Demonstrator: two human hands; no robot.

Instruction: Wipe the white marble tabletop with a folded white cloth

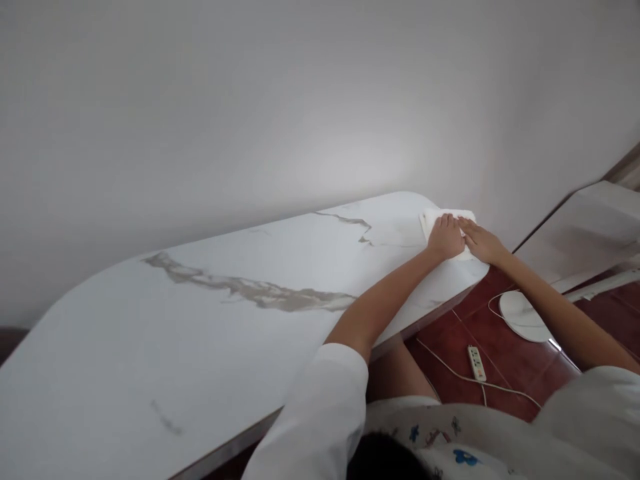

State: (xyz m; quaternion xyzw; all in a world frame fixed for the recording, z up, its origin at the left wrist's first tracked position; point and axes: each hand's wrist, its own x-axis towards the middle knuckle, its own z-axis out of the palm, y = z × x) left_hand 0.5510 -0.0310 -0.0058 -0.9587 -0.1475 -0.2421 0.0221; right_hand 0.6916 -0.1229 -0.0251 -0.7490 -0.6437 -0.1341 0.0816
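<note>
At the right end of a white marble-patterned table [280, 253], a folded white cloth [429, 220] lies on the tabletop near the rounded corner. Both hands press down on it side by side. My left hand [447, 239] grips the cloth from above, fingers together and pointing away from me. My right hand [481, 243] comes in from the right, its fingers against the cloth and touching the left hand. Parts of the cloth are hidden beneath the hands.
A pale wall [300, 120] runs along the table's far edge. Below on the red tiled floor [450, 340] lie a power strip [477, 363] with its cord and a round white object [523, 317] with a thin cable. Light-coloured sheeting [590, 227] covers something at the right.
</note>
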